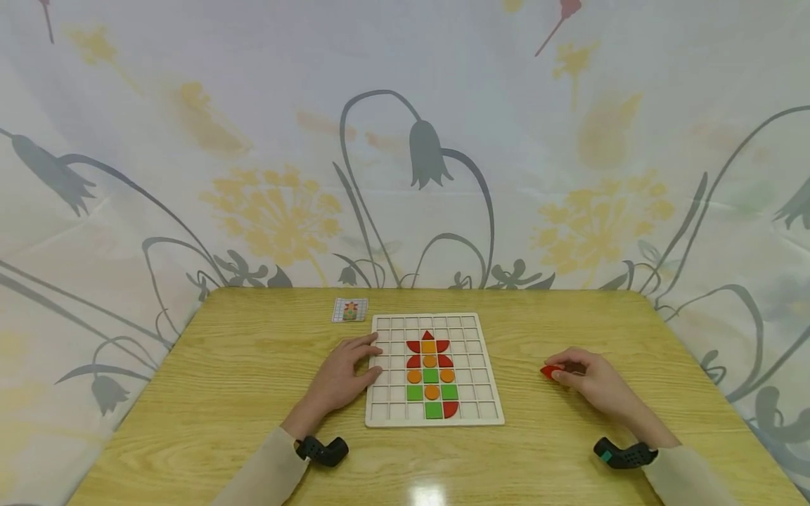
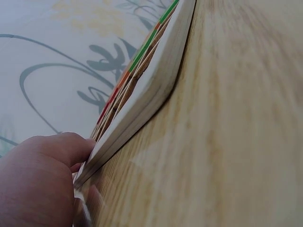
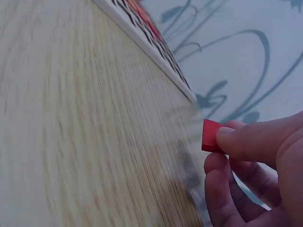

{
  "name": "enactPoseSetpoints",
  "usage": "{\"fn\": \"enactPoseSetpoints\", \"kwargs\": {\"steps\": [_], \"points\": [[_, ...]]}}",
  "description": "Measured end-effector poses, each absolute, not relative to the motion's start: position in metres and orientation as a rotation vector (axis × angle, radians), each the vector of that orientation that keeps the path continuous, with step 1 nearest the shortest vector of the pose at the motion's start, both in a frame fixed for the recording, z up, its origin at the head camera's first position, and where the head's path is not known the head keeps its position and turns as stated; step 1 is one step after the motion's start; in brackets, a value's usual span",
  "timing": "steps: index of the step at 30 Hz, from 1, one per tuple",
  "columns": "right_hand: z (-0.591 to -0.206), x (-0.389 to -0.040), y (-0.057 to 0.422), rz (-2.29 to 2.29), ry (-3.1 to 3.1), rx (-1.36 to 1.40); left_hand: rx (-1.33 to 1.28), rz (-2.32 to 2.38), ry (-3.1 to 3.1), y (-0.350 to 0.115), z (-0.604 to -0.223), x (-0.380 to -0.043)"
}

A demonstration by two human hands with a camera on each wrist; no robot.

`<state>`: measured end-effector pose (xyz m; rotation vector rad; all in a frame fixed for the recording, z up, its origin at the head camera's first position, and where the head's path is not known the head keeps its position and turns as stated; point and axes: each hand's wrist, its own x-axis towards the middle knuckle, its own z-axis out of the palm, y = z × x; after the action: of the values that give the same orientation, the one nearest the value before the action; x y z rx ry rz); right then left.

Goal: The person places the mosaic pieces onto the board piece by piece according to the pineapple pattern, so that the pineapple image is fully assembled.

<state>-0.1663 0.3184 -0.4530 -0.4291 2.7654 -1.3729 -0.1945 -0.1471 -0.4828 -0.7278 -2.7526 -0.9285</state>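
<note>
A white square grid board [image 1: 479, 393] lies on the wooden table. Flat tiles form a figure on it: a red triangle [image 1: 427, 335] on top, red quarter-circles, orange rounds, an orange square [image 1: 428, 347] and green squares. At the bottom, a green square [image 1: 433, 410] has a red quarter-circle [image 1: 450, 409] on its right side. My left hand [image 1: 342, 372] rests at the board's left edge, fingers spread, thumb [image 2: 71, 147] touching the rim. To the right of the board, my right hand [image 1: 598, 383] pinches a small red tile [image 3: 210, 135] between thumb and fingers; its full outline is partly covered.
A small picture card [image 1: 350, 310] with a gridded, coloured figure lies beyond the board's upper left corner. Behind the table [image 1: 253, 330] hangs a flower-patterned cloth [image 1: 392, 211]. Black wrist devices sit on both wrists.
</note>
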Motion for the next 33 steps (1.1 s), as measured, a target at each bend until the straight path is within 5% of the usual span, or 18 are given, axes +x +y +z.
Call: {"fn": "enactPoseSetpoints", "kwargs": {"steps": [33], "points": [[-0.456, -0.179, 0.142, -1.346, 2.394, -1.040, -0.703, -0.936, -2.760, -0.146, -0.481, -0.193]]}}
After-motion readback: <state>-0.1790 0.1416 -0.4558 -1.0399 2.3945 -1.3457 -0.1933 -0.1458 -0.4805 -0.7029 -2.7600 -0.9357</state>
